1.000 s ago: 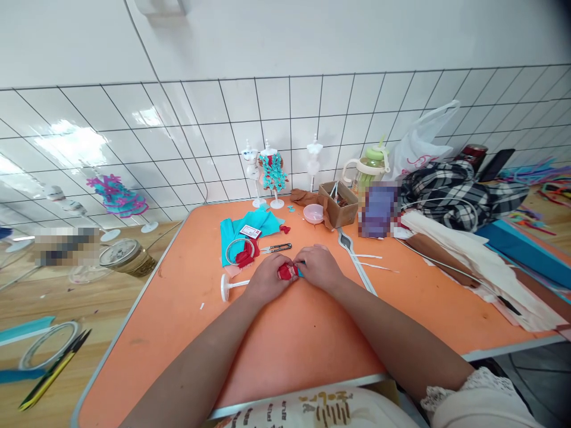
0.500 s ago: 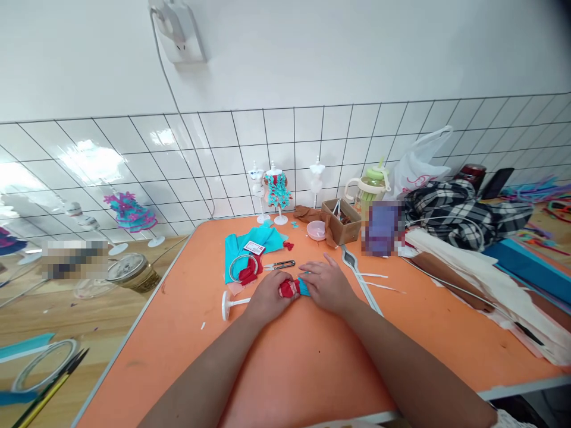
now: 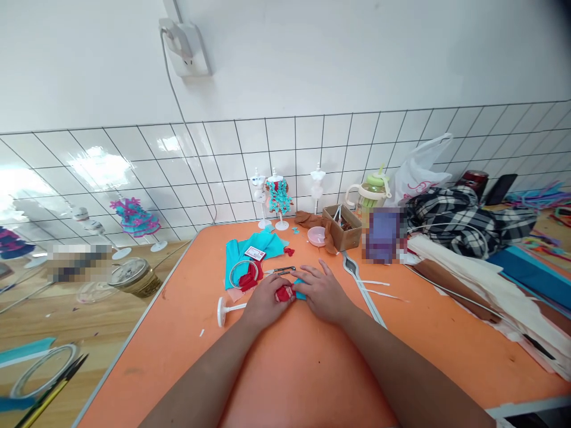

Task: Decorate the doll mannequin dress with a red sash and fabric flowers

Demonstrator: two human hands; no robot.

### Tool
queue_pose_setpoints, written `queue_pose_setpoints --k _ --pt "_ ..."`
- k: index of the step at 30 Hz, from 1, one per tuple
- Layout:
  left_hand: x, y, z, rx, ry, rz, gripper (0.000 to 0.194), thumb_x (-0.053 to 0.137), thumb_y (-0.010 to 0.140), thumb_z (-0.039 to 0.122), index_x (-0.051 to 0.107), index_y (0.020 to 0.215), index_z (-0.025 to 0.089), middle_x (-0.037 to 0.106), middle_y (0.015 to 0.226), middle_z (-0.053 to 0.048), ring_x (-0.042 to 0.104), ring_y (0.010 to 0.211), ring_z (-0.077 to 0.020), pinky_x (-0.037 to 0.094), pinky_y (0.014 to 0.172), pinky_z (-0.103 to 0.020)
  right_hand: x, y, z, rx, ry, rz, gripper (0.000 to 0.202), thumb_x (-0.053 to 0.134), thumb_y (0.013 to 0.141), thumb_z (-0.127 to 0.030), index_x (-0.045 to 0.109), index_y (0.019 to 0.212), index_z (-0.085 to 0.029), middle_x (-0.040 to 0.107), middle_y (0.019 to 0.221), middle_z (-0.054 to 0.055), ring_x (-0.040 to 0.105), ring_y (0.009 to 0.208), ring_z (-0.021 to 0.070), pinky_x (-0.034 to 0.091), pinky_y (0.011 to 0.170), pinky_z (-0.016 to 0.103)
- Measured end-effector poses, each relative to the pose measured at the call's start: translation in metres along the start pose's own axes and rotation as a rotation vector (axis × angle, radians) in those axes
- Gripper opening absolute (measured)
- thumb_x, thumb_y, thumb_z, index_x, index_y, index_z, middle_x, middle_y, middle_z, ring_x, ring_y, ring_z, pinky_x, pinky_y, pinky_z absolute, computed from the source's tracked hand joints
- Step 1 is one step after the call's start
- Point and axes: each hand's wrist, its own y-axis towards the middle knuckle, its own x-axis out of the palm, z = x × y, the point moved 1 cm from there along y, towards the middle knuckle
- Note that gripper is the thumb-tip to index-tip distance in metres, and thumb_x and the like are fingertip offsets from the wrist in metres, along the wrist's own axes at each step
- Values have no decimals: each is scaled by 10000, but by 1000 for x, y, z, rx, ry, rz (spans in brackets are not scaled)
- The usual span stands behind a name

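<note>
A small dress form lies on its side, its white stand [image 3: 222,312] to the left and its pole running under my left hand [image 3: 265,301]. Closed round the form, that hand leaves red cloth [image 3: 284,293] showing at its fingertips. Blue cloth [image 3: 300,290] at the other end is held by the near fingers of my right hand [image 3: 325,292], whose far fingers stretch out and apart. My right thumb is mostly hidden. Just beyond the hands are thread snips [image 3: 283,270]. A silvery ring [image 3: 243,274] lies on red scraps and a turquoise cloth [image 3: 236,252] to the left.
Small dress forms stand along the wall, one in a turquoise ruffled dress [image 3: 280,196]. A pink bowl [image 3: 316,236], a cardboard box [image 3: 345,232] and a drink bottle [image 3: 373,189] stand at the back. A zipper strip [image 3: 363,291] and fabric pieces [image 3: 491,291] lie to the right.
Both hands stay on the cloth-wrapped form, which has shifted slightly left. My right hand covers more of the blue cloth, and its far fingers are spread more. The view has tilted a little upward.
</note>
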Motion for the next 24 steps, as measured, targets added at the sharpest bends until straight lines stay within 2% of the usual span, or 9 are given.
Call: queue_pose_setpoints --k 4,6,8,9,11,13,15,18,24 --pt "-24 6 14 -105 -187 142 229 676 718 328 658 926 235 619 1001 -54 564 971 -232 463 853 -365 -7 -4 21 309 279 393 280 440 779 -111 512 1027 -220 609 1113 74 540 1041 203 385 949 436" --pt "-43 12 25 -249 -463 248 300 707 692 378 647 944 226 621 1012 -50 580 954 -233 486 811 -348 -8 -4 29 439 463 475 276 474 783 -167 487 1054 -216 603 1070 84 554 968 205 447 854 401" --pt "-59 17 38 -360 -909 297 350 687 725 394 600 1021 229 628 995 -39 615 867 -199 510 747 -327 -10 1 28 457 694 384 373 513 806 -252 444 1172 -225 579 1112 97 547 975 208 465 817 389" --pt "-65 18 44 -389 -1120 260 356 681 738 386 586 1040 224 635 975 -37 626 836 -187 515 743 -327 -12 6 24 426 811 299 456 529 818 -308 401 1250 -237 553 1174 107 530 1029 214 463 829 392" --pt "-71 19 57 -447 -1455 127 335 649 768 397 590 1010 173 652 905 -55 642 792 -181 524 734 -323 -22 19 12 317 1016 130 614 548 827 -421 298 1369 -277 459 1328 111 437 1197 229 422 914 416" --pt "-70 17 66 -521 -1645 -14 361 594 802 440 603 966 118 659 850 -84 648 778 -180 529 714 -295 -36 36 -5 211 1170 20 701 559 813 -506 251 1410 -305 372 1420 91 328 1305 231 342 1008 439" --pt "-66 12 71 -585 -1716 -84 389 549 823 467 608 946 103 660 834 -94 648 763 -167 529 690 -265 -52 52 -19 161 1293 -38 767 597 779 -539 242 1419 -307 379 1421 88 345 1301 238 328 1024 445" --pt "-62 6 72 -622 -1647 -86 401 510 829 507 608 937 133 662 869 -92 645 755 -160 531 686 -273 -69 70 -32 211 1396 -69 799 672 750 -460 249 1409 -295 520 1292 99 503 1165 239 419 946 443" --pt "-65 -3 70 -570 -1334 -33 530 459 791 632 589 983 156 667 899 -112 649 850 -236 535 717 -365 -76 71 -41 207 1353 -117 871 757 686 -323 258 1399 -294 624 1110 59 526 1139 218 457 922 421"
